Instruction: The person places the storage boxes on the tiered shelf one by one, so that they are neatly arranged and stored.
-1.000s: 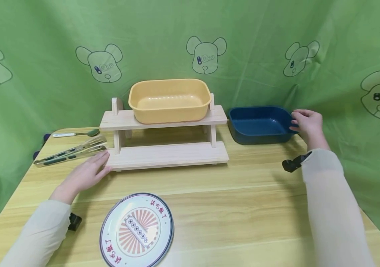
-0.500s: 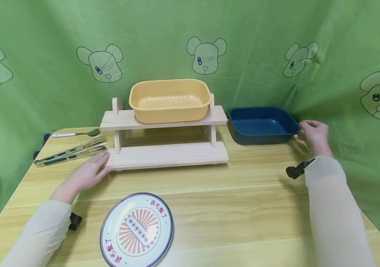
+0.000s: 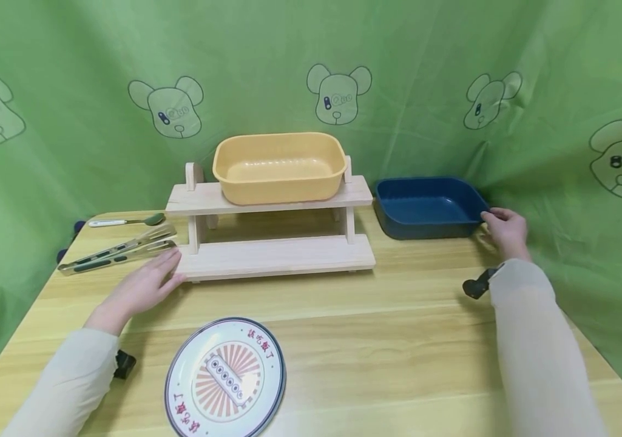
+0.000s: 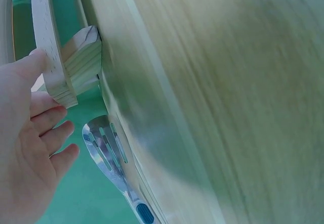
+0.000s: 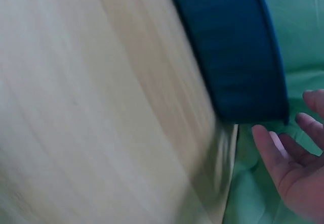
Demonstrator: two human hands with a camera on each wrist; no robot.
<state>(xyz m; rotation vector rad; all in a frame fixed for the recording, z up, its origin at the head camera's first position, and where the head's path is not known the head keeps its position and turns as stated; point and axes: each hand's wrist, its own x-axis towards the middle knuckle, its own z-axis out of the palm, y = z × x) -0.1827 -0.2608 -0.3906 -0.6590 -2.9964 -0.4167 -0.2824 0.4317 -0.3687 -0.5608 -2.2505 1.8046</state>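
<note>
In the head view my left hand [image 3: 144,288] is at the left end of the wooden two-tier rack [image 3: 275,258]. The left wrist view has its thumb and index finger on either side of the board's end, pinching it; the other fingers are loosely bent. Over on the right, my right hand [image 3: 504,230] is by the near right corner of a dark blue basin [image 3: 425,230]. Its fingers [image 5: 268,150] are spread and relaxed, one tip at or almost at the basin's corner. A yellow basin [image 3: 280,193] sits on the rack's upper shelf.
Tongs [image 3: 119,252] and a green-headed spoon [image 3: 127,223] lie left of the rack. A round printed plate [image 3: 226,376] is near the table's front. Green cloth [image 3: 267,60] hangs behind and beside the wooden table [image 3: 398,352].
My right hand has come down from above the blue basin's right rim to its near right corner. My left hand stays at the rack's end; the head view has shifted slightly.
</note>
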